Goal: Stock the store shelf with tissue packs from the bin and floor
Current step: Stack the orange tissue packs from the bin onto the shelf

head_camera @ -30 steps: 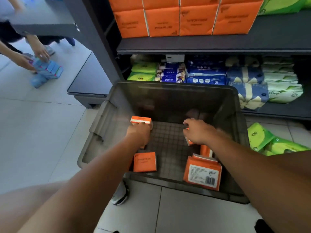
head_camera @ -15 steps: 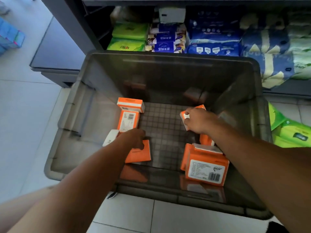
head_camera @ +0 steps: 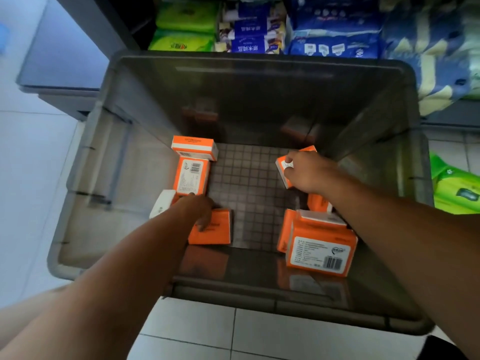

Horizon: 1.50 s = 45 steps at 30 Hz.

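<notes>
A grey plastic bin [head_camera: 85, 193] stands on the floor before the shelf, with several orange tissue packs on its gridded bottom. My left hand [head_camera: 200, 211] reaches down at the bin's left side and its fingers lie over a flat orange pack [head_camera: 218, 231]. Two more orange packs [head_camera: 192, 175] and a white-sided one [head_camera: 163, 203] lie just beyond it. My right hand [head_camera: 304, 172] grips a tilted orange pack [head_camera: 281, 168] at the bin's right side. A barcoded orange pack [head_camera: 320, 250] stands in the near right corner.
The bottom shelf [head_camera: 454, 120] behind the bin holds green packs [head_camera: 184, 29], blue packs [head_camera: 335, 29] and blue-and-cream bags [head_camera: 436, 61]. Green packs [head_camera: 457, 188] lie on the tiled floor to the bin's right. A low grey plinth [head_camera: 65, 61] stands at the left.
The camera has dropped closer over the bin. My left hand let go of the far-left pack and came down onto the flat pack nearer me. My right hand stays on its pack.
</notes>
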Available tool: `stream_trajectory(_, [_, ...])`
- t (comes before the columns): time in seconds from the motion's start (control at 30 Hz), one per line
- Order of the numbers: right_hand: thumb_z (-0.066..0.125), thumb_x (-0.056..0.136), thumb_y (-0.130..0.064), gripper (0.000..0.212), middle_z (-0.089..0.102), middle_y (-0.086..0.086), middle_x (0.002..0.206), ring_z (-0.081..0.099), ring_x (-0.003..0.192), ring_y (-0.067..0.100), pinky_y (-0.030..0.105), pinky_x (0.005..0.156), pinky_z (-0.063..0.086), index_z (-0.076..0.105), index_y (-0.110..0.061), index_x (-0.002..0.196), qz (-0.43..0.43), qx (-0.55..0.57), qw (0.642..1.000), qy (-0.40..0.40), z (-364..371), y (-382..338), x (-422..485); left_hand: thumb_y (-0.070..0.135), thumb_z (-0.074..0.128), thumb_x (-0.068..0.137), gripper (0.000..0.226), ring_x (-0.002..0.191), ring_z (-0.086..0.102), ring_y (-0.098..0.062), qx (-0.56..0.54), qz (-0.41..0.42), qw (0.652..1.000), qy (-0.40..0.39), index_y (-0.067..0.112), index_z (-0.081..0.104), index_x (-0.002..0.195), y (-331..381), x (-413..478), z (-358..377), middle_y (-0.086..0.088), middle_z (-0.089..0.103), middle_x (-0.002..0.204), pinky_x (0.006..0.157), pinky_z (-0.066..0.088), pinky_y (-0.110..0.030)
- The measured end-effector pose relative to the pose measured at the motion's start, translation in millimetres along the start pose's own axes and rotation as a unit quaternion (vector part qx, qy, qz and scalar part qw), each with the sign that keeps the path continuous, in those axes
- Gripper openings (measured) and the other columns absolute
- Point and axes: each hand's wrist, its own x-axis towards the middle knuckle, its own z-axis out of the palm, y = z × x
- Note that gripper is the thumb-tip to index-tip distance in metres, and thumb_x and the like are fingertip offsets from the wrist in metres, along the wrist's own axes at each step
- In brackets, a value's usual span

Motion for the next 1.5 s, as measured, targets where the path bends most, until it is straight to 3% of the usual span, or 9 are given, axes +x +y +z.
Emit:
stream_trajectory(0.07, [0.05, 0.096, -0.033, 0.035, 0.06, 0.01, 0.131, 0.056, 0.119, 0.033, 0.041, 0.098, 0.047, 0.058, -0.022, 0.128, 0.011, 0.022, 1.0, 0.001, -3, 2, 0, 0.027, 0.076, 0.081, 0.059, 0.121, 0.053, -0.033, -0.001, 0.006, 0.999, 0.039, 0.011, 0.054, 0.133, 1, -4, -2, -0.013, 0.056, 0.133, 0.102, 0.044, -0.042])
stream_trajectory(0.17, [0.051, 0.097, -0.031, 0.036, 0.058, 0.013, 0.134, 0.056, 0.121, 0.033, 0.044, 0.1, 0.047, 0.057, -0.023, 0.131, 0.04, 0.049, 0.998, 0.013, -10, 9, 2, 0.043, 0.075, 0.08, 0.053, 0.098, 0.059, -0.024, -0.114, 0.015, 0.99, 0.081, 0.01, 0.063, 0.119, -5, -17, -14, -0.012, 0.065, 0.119, 0.089, 0.049, -0.033])
stream_trajectory(0.3, [0.054, 0.095, -0.032, 0.04, 0.058, 0.014, 0.135, 0.055, 0.122, 0.033, 0.043, 0.102, 0.047, 0.057, -0.02, 0.132, 0.074, 0.059, 0.995, 0.026, -11, 16, 10, 0.037, 0.078, 0.077, 0.058, 0.1, 0.063, -0.022, -0.379, 0.043, 0.916, 0.127, 0.02, 0.054, 0.127, -11, -41, -37, -0.005, 0.061, 0.12, 0.083, 0.053, -0.034])
stream_trajectory(0.47, [0.059, 0.093, -0.031, 0.045, 0.056, 0.014, 0.137, 0.054, 0.126, 0.033, 0.042, 0.105, 0.045, 0.054, -0.017, 0.136, 0.09, 0.043, 0.995, 0.011, 2, 9, 26, 0.034, 0.08, 0.075, 0.071, 0.096, 0.059, -0.019, -0.504, 0.078, 0.852, 0.123, 0.025, 0.048, 0.138, -8, -39, -37, -0.003, 0.059, 0.118, 0.073, 0.052, -0.031])
stream_trajectory(0.73, [0.072, 0.084, -0.04, 0.065, 0.04, 0.012, 0.136, 0.047, 0.124, 0.035, 0.047, 0.095, 0.046, 0.043, -0.019, 0.138, 0.037, -0.068, 0.997, 0.024, 42, -14, 50, 0.028, 0.076, 0.081, 0.055, 0.086, 0.056, -0.013, -0.541, 0.101, 0.819, 0.163, 0.022, 0.052, 0.13, -13, -23, -34, -0.002, 0.06, 0.115, 0.062, 0.045, -0.024])
stream_trajectory(0.97, [0.077, 0.08, -0.044, 0.071, 0.021, 0.01, 0.144, 0.035, 0.125, 0.04, 0.047, 0.09, 0.051, 0.042, -0.028, 0.139, 0.051, -0.141, 0.989, -0.014, 75, -18, 58, 0.027, 0.077, 0.081, 0.049, 0.104, 0.059, -0.02, -0.528, 0.099, 0.827, 0.165, 0.021, 0.056, 0.124, -13, -14, -36, -0.002, 0.06, 0.117, 0.095, 0.052, -0.039])
stream_trajectory(1.17, [0.075, 0.083, -0.027, 0.082, 0.026, 0.013, 0.146, 0.043, 0.123, 0.039, 0.044, 0.087, 0.05, 0.027, -0.035, 0.148, 0.022, -0.196, 0.98, 0.034, 74, -1, 60, 0.028, 0.077, 0.082, 0.055, 0.109, 0.057, -0.021, -0.529, 0.096, 0.827, 0.162, 0.022, 0.052, 0.131, -13, -13, -36, -0.001, 0.058, 0.121, 0.096, 0.051, -0.04])
stream_trajectory(1.3, [0.073, 0.085, -0.016, 0.099, 0.011, 0.017, 0.157, 0.042, 0.127, 0.041, 0.047, 0.096, 0.048, 0.007, -0.034, 0.157, 0.03, -0.189, 0.982, 0.011, 68, -1, 61, 0.028, 0.077, 0.081, 0.048, 0.107, 0.057, -0.021, -0.519, 0.095, 0.834, 0.163, 0.023, 0.053, 0.122, -14, -14, -34, -0.001, 0.059, 0.12, 0.096, 0.05, -0.04])
stream_trajectory(1.5, [0.076, 0.083, -0.02, 0.084, 0.009, 0.017, 0.158, 0.045, 0.127, 0.044, 0.045, 0.096, 0.048, 0.024, -0.03, 0.148, 0.043, -0.184, 0.982, 0.022, 67, -9, 50, 0.029, 0.076, 0.082, 0.052, 0.111, 0.056, -0.022, -0.534, 0.093, 0.826, 0.158, 0.023, 0.051, 0.127, -15, -17, -30, -0.002, 0.057, 0.124, 0.096, 0.051, -0.041])
